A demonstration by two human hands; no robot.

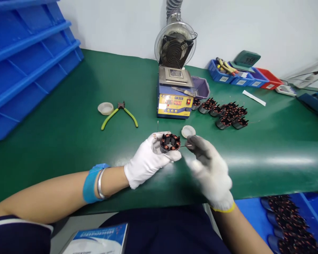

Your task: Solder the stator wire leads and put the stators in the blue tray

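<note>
My left hand, in a white glove, is wrapped round a ring-shaped motor stator with copper windings and black plastic tabs. A thin wire sticks up at the stator's left side and another juts out to its right. Just right of the stator is my right hand, in a white glove with grey fingertips, partly blurred. Its thumb and fingers are curled near the end of the right wire; whether they pinch it is too blurred to tell. A small white round dish lies behind the hands.
Green-handled cutters and another dish lie on the left. A solder pot stands behind the stator, with several stators to its right. Blue racks rise at far left; a blue crate of stators is at lower right.
</note>
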